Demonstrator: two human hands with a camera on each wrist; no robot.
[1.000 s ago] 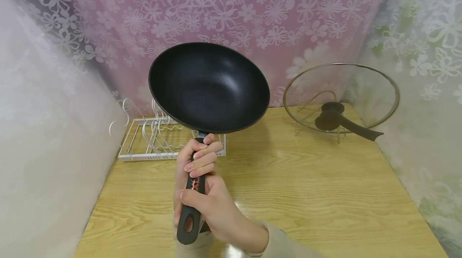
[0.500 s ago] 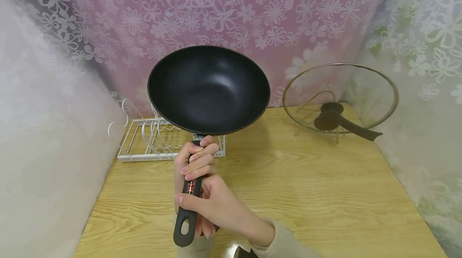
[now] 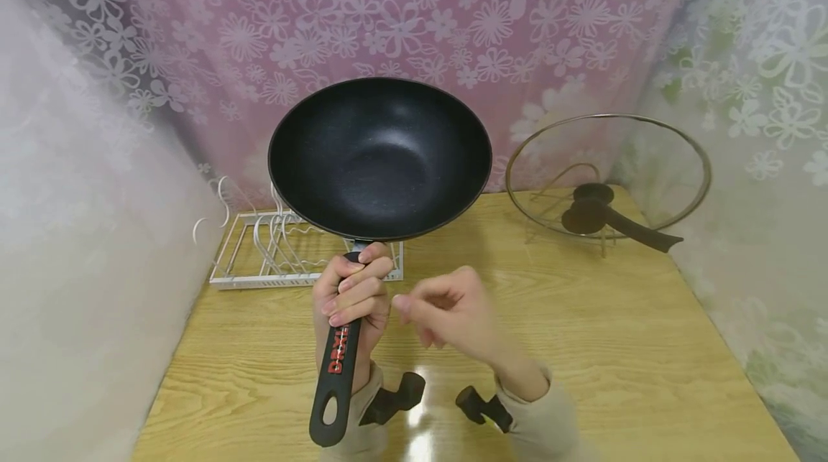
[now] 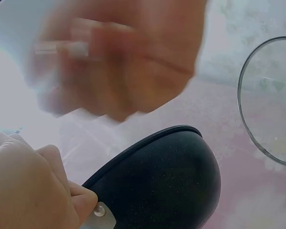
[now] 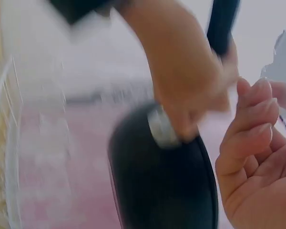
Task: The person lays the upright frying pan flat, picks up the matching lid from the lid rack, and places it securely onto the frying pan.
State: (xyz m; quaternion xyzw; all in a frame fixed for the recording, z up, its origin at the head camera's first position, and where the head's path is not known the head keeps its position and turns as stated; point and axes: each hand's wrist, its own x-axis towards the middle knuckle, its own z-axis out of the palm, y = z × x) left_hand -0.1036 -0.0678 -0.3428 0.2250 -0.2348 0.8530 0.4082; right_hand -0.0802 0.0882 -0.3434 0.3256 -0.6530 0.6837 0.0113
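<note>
While the left hand (image 3: 357,295) bears the frying pan (image 3: 380,160) aloft, the right hand (image 3: 462,315) floats just beside it, apart from the handle (image 3: 333,394). Left: fingers wrapped round the handle close under the bowl, thumb lying across. Right: fingers loosely curled, nothing in them; the left wrist view blurs this hand, but the right wrist view shows its palm bare. Pan is off the wooden table (image 3: 569,347), hollow side facing the wearer, in front of the pink curtain (image 3: 414,9) and partly across the white wire rack (image 3: 259,280). Glass lid (image 3: 611,169) at the right, well apart from the hands.

Step in hand, by my reading: a 1-handed hold, pan on show, right hand spare. Next move seems to call for a firm left grip, since that 1 hand alone bears the weight and the bowl could roll or dip. If the right hand is wanted, the free length of handle below the left fist, with its red lettering and hanging hole, offers room. Lowering would need care near the rack's upright loops.
</note>
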